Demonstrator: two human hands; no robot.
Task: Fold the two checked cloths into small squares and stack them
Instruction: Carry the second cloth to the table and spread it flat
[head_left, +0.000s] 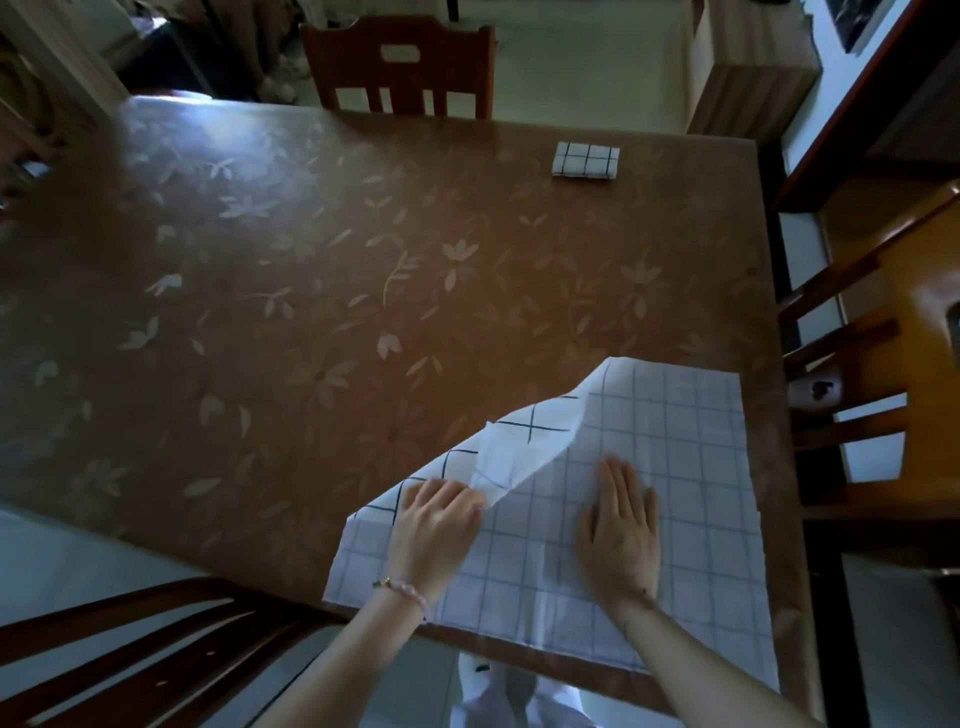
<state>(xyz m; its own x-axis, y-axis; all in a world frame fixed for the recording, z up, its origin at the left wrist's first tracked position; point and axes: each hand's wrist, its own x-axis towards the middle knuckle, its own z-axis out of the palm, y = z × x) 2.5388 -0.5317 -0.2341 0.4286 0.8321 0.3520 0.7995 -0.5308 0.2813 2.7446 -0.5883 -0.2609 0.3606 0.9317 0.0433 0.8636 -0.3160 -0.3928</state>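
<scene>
Brown floral tabletop (311, 291), dim room, chairs around it. Nearest: the open cloth (691, 467) lies at the near right corner. Its near edge sits at or just past the tabletop edge; can't tell which.

Left hand (436, 525) is on the cloth's left part, fingers (470, 506) curled, pinching a flap (519, 447) that is lifted and turned over toward the right. Right hand (621, 519) is flat on the cloth's middle, palm down, fingers straight, pinning it and holding nothing.

Far right: the other cloth is already a small square (585, 161), well apart from this one.

My read: first fold of cloth two, task about half done. To do it well:
- Use the right hand as an anchor so the base layer doesn't slide; the cover looks glossy.
- The flap is going over on a diagonal and is crumpled. Carry the whole left edge across to the right edge and match the grid lines, not just the corner.
- Slide the right hand out before the flap lands, or it gets trapped under.
- Smooth from the crease outward.
- Pull the cloth further onto the tabletop if the near edge drags.
- Once it's folded small, set it on the far square.
</scene>
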